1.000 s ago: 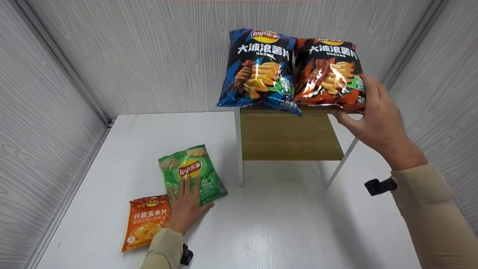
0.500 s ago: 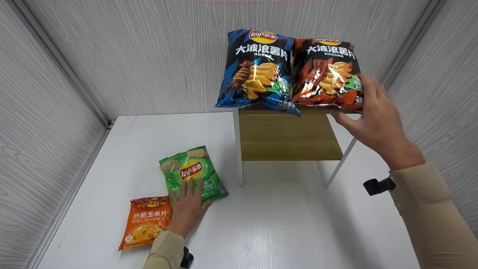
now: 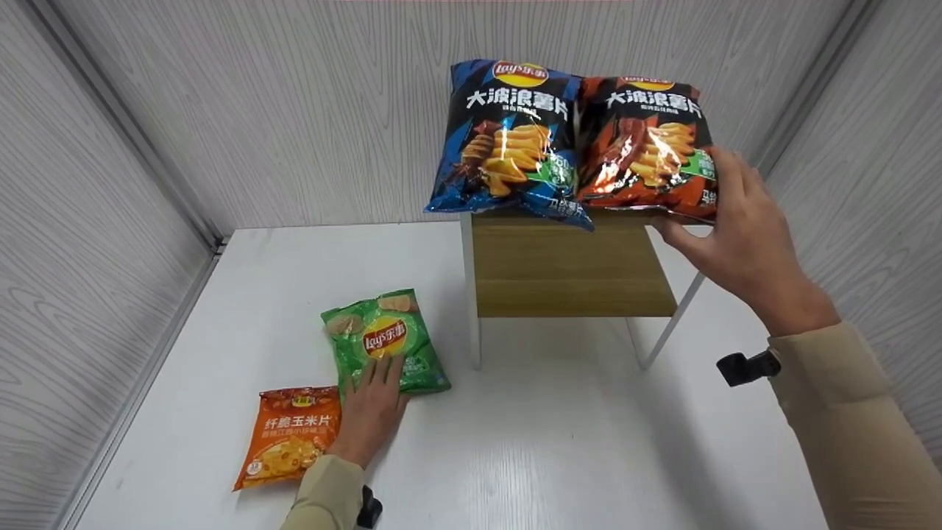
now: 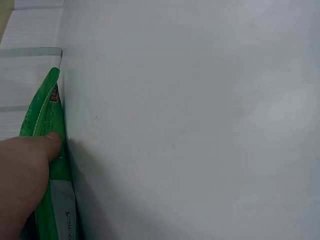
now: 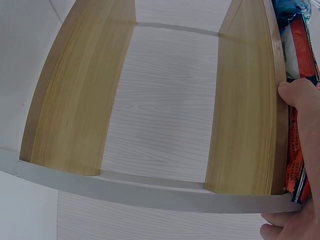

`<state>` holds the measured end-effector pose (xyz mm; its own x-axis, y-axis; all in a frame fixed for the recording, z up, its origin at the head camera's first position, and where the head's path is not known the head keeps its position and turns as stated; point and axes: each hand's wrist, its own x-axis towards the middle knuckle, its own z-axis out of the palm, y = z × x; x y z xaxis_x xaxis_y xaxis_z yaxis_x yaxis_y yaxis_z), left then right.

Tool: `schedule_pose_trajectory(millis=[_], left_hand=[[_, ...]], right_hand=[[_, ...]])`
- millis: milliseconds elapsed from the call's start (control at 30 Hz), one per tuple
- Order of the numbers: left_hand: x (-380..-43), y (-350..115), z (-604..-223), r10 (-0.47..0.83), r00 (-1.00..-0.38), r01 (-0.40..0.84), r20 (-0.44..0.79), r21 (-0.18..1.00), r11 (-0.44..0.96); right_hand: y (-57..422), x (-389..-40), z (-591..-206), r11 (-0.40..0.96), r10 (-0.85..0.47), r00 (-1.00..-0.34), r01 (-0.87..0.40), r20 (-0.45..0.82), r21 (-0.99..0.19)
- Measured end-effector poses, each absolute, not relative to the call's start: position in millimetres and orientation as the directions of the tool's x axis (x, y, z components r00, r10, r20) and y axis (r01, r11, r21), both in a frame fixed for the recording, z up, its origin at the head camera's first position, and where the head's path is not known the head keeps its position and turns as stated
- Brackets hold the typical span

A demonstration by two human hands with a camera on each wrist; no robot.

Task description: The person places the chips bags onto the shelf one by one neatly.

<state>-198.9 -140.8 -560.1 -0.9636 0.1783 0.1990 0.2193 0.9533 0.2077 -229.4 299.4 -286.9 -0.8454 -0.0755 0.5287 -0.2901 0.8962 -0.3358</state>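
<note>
In the head view, my left hand (image 3: 370,419) lies over the lower part of a green Lay's potato chip bag (image 3: 385,337) on the white surface, its fingers across the front. In the left wrist view, my thumb presses against that bag's (image 4: 59,167) edge. My right hand (image 3: 751,235) grips the right side of a red-and-black potato chip bag (image 3: 647,147) on top of the rack (image 3: 574,276). The right wrist view shows its thumb at the shelf edge, over the red bag (image 5: 294,155). Beside it, a blue-and-black potato chip bag (image 3: 515,140) leans upright.
An orange corn chip bag (image 3: 291,438) lies just left of my left hand, on the white surface (image 3: 500,456). The rack has wooden shelves and white metal legs (image 3: 471,294). Grey wood-grain panels (image 3: 331,110) enclose the back and sides.
The green bag has shifted slightly right and turned a little. My left thumb and fingers have drawn in closer on it. The right hand and the bags on the rack stay nearly still.
</note>
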Motion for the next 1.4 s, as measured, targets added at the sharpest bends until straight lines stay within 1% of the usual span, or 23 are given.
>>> schedule_pose_trajectory(millis=[167, 567, 833, 1000, 1233, 1333, 1400], left_hand=[[-198, -141, -561, 0.161, -0.974, 0.198, 0.160, 0.256, 0.946], [-196, -142, -564, 0.179, -0.950, 0.247, 0.258, 0.262, 0.933], [-198, -148, -566, 0.144, -0.947, 0.230, 0.286, 0.294, 0.928], [-197, -151, -569, 0.125, -0.962, 0.193, 0.244, 0.279, 0.941], [-201, -149, -565, 0.089, -0.990, 0.121, 0.111, 0.323, 0.939], [-201, -148, -564, 0.086, -0.991, 0.116, 0.105, 0.319, 0.941], [-201, -147, -564, 0.090, -0.988, 0.125, 0.126, 0.305, 0.944]], right_hand=[[298, -230, -287, 0.894, -0.081, -0.839, -0.300, 0.538, -0.332], [298, -229, -286, 0.895, -0.084, -0.844, -0.298, 0.529, -0.332], [299, -229, -285, 0.896, -0.082, -0.849, -0.292, 0.522, -0.336], [299, -228, -286, 0.898, -0.082, -0.852, -0.288, 0.517, -0.333], [300, -228, -287, 0.898, -0.082, -0.848, -0.291, 0.524, -0.330], [300, -229, -287, 0.898, -0.084, -0.848, -0.292, 0.523, -0.329], [299, -229, -286, 0.898, -0.082, -0.849, -0.291, 0.522, -0.331]])
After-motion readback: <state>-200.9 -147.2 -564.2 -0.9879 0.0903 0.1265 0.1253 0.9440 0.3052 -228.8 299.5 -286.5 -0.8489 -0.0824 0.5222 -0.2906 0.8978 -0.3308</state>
